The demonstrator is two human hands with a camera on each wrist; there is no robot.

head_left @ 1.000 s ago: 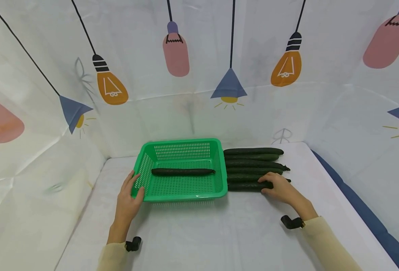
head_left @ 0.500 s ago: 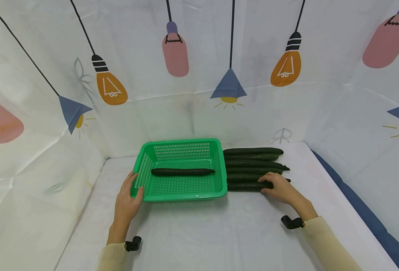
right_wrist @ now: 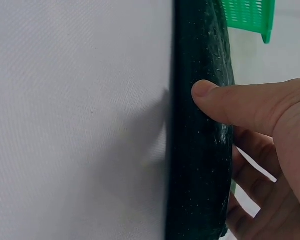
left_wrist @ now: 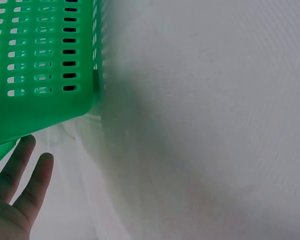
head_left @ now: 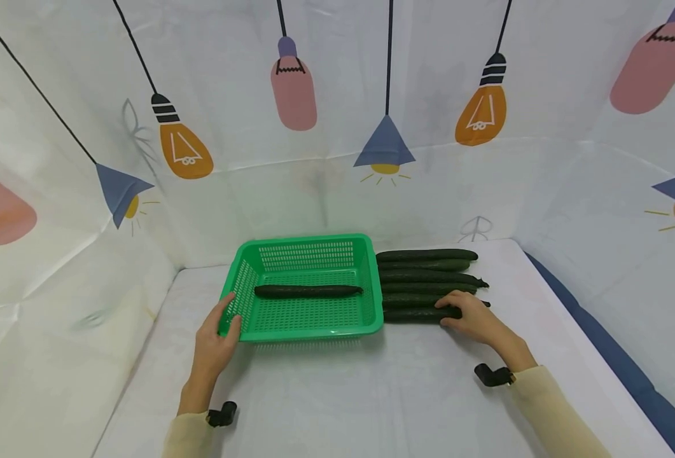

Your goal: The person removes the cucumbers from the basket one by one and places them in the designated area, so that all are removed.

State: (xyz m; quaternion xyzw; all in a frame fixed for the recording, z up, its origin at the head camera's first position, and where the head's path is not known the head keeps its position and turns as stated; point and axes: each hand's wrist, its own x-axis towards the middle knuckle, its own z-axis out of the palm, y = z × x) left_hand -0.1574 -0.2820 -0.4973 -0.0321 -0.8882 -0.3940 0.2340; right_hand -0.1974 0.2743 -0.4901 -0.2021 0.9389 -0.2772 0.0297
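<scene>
A green slotted plastic basket [head_left: 311, 334] stands left of centre on the table, with one dark green cucumber [head_left: 308, 291] lying crosswise inside. My left hand [head_left: 214, 343] is at the basket's near left corner, thumb and fingers spread along the rim. In the left wrist view, two nearly straight fingers [left_wrist: 35, 187] reach up to the rim's underside. My right hand [head_left: 474, 318] grips the nearest cucumber [head_left: 411, 315] of the group beside the basket. The right wrist view shows the thumb on this cucumber's near side [right_wrist: 200, 165] and the other fingers behind it, their tips hidden.
Several more cucumbers [head_left: 429, 276] lie side by side, left ends close against the basket's right wall. White sheeting printed with lamps [head_left: 385, 146] rises behind and at both sides of the white-covered table [head_left: 371, 401]. Each wrist carries a small black camera [head_left: 493, 375].
The head view has shifted very slightly. My left hand's fingers have moved a little at the basket's rim; my right hand keeps its grip on the nearest cucumber.
</scene>
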